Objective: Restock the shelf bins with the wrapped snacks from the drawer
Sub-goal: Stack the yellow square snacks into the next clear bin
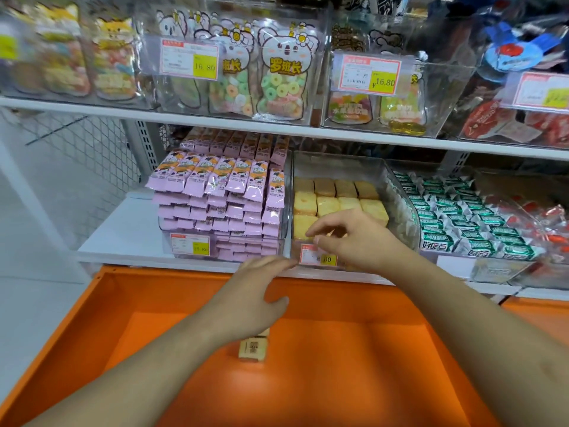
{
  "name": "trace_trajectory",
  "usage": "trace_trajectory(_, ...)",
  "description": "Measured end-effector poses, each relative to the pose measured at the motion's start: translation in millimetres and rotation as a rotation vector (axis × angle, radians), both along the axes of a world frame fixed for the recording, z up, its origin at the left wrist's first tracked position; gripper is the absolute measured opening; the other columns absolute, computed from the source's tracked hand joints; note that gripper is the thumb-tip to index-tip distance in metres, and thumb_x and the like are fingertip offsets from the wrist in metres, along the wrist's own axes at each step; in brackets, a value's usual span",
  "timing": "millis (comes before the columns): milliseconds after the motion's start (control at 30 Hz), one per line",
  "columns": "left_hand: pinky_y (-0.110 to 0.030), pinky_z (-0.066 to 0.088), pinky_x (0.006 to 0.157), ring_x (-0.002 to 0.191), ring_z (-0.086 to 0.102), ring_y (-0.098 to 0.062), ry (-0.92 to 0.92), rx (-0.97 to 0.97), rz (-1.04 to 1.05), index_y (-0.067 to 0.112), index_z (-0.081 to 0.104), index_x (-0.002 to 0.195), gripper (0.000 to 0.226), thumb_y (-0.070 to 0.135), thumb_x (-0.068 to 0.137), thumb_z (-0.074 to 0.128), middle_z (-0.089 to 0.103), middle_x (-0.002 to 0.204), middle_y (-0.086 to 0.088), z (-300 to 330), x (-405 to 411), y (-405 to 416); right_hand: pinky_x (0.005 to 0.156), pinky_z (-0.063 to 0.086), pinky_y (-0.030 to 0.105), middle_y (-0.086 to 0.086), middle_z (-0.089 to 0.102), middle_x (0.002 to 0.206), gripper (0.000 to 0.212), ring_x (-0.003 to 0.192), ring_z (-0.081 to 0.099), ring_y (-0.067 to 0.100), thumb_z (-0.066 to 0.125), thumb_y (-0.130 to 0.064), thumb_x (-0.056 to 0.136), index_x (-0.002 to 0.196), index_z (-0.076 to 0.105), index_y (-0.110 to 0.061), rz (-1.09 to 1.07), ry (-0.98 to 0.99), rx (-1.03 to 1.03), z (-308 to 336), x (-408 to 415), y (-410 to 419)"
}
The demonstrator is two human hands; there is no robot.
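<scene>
My right hand (pixel 354 238) is over the front of the clear bin (pixel 338 163) of yellow cake squares (pixel 326 204), at about 1 o'clock from frame centre. Fingers loosely curled, thumb and index tips close together at the front row; can't tell if they pinch a wrapper or just touch it, the tips are blurred. The price tag (pixel 318 257) on the bin front is half covered by that hand, only "00" readable.

My left hand (pixel 258 291) hovers at centre, over the far edge of the orange drawer (pixel 338 380), fingers straight and relaxed, holding nothing. It points toward 1 o'clock, tips near the shelf (pixel 123 235) lip.

One wrapped snack (pixel 252 349) lies in the drawer at 6 o'clock, just below my left wrist; its top part is hidden by the hand. A dark square print shows on it, unreadable. Near edge of the drawer is cut off by the frame.

At 10 o'clock from the cake bin, touching side by side, a bin stacked high with pink packets (pixel 221 192). At 3 o'clock, green packets (pixel 455 223), then red ones (pixel 542 217) cut off at the frame edge. Upper shelf at 12 o'clock holds candy bags (pixel 277 84) in clear bins; the far left ones are blurred.
</scene>
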State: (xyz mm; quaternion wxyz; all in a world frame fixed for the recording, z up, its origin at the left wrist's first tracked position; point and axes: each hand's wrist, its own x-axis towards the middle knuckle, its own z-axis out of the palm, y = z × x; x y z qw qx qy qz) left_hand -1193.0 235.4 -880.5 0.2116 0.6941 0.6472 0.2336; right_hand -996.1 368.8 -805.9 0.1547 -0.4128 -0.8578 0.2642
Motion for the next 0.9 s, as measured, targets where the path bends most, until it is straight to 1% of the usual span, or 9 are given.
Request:
trace_trajectory(33, -0.019, 0.023, 0.118, 0.143, 0.028, -0.001, 0.008, -0.029, -0.003, 0.042, 0.04, 0.155, 0.064, 0.037, 0.097, 0.067, 0.04, 0.153, 0.026, -8.9, -3.3, -3.7, 0.074, 0.056, 0.023, -0.023, 0.072, 0.086, 0.014, 0.079, 0.067, -0.002, 0.07, -0.027, 0.097, 0.102, 0.08, -0.035, 0.049, -0.019, -0.052, -3.3, 0.6, -13.0)
trace_trajectory(100, -0.019, 0.025, 0.119, 0.144, 0.033, -0.005, 0.059, -0.108, -0.008, 0.038, 0.042, 0.155, 0.065, 0.033, 0.096, 0.068, 0.043, 0.155, 0.02, -30.9, -10.5, -10.7, 0.084, 0.05, 0.021, -0.023, 0.073, 0.09, 0.016, 0.086, 0.065, -0.005, 0.07, -0.025, 0.096, 0.107, 0.08, -0.032, 0.15, -0.128, -0.089, -23.0, -0.3, -37.3)
trace_trajectory(233, -0.017, 0.029, 0.113, 0.145, 0.042, -0.014, 0.094, -0.272, 0.067, 0.029, 0.047, 0.153, 0.062, 0.026, 0.095, 0.068, 0.049, 0.156, 0.007, -81.4, -28.5, -20.1, 0.095, 0.046, 0.025, -0.012, 0.068, 0.128, 0.042, 0.113, 0.063, 0.009, 0.066, -0.028, 0.097, 0.138, 0.064, -0.031, 0.23, -0.415, -0.15, -101.6, -7.0, -62.0)
trace_trajectory(333, -0.023, 0.036, 0.114, 0.141, 0.048, -0.017, 0.127, -0.386, 0.092, 0.027, 0.052, 0.149, 0.059, 0.024, 0.092, 0.067, 0.052, 0.154, 0.003, -123.1, -38.2, -24.3, 0.11, 0.045, 0.038, -0.004, 0.051, 0.155, 0.061, 0.139, 0.048, 0.021, 0.062, -0.027, 0.098, 0.155, 0.042, -0.033, 0.211, -0.555, -0.225, -166.3, -17.5, -64.7)
trace_trajectory(400, -0.023, 0.036, 0.113, 0.141, 0.049, -0.017, 0.131, -0.424, 0.085, 0.026, 0.055, 0.147, 0.058, 0.021, 0.091, 0.067, 0.052, 0.154, 0.003, -148.4, -41.9, -23.8, 0.118, 0.04, 0.041, 0.002, 0.037, 0.166, 0.072, 0.149, 0.037, 0.026, 0.062, -0.022, 0.097, 0.161, 0.032, -0.03, 0.21, -0.606, -0.254, -201.6, -27.9, -62.0)
trace_trajectory(567, -0.026, 0.036, 0.117, 0.145, 0.045, -0.017, 0.145, -0.502, 0.047, 0.029, 0.05, 0.151, 0.066, 0.024, 0.088, 0.069, 0.047, 0.159, 0.005, -212.7, -53.0, -9.7, 0.111, 0.048, 0.044, 0.002, 0.023, 0.171, 0.084, 0.15, 0.034, 0.031, 0.061, -0.01, 0.093, 0.165, 0.021, -0.022, 0.237, -0.652, -0.341, -268.3, -58.9, -49.6)
trace_trajectory(767, -0.028, 0.023, 0.125, 0.156, 0.024, -0.018, 0.221, -0.464, -0.029, 0.023, 0.036, 0.16, 0.07, 0.024, 0.096, 0.063, 0.031, 0.168, 0.004, -262.9, -48.8, 3.2, 0.127, 0.025, 0.043, -0.013, -0.01, 0.175, 0.095, 0.162, -0.002, 0.021, 0.053, -0.006, 0.097, 0.167, -0.006, -0.031, 0.283, -0.667, -0.342, -323.1, -71.4, -41.8)
trace_trajectory(833, -0.03, 0.022, 0.125, 0.156, 0.023, -0.021, 0.238, -0.439, -0.039, 0.021, 0.036, 0.16, 0.068, 0.025, 0.098, 0.061, 0.03, 0.168, 0.002, -271.4, -46.6, 3.8, 0.129, 0.021, 0.046, -0.017, -0.013, 0.173, 0.1, 0.162, -0.004, 0.021, 0.054, -0.005, 0.095, 0.166, -0.009, -0.035, 0.288, -0.698, -0.323, -331.3, -67.2, -43.4)
trace_trajectory(900, -0.033, 0.023, 0.125, 0.155, 0.025, -0.022, 0.259, -0.449, -0.017, 0.021, 0.033, 0.16, 0.071, 0.029, 0.096, 0.062, 0.03, 0.168, 0.001, -275.3, -45.6, 3.3, 0.129, 0.018, 0.048, -0.012, -0.004, 0.175, 0.099, 0.161, 0.001, 0.025, 0.057, -0.005, 0.094, 0.167, -0.003, -0.032, 0.274, -0.707, -0.262, -333.1, -62.3, -44.8)
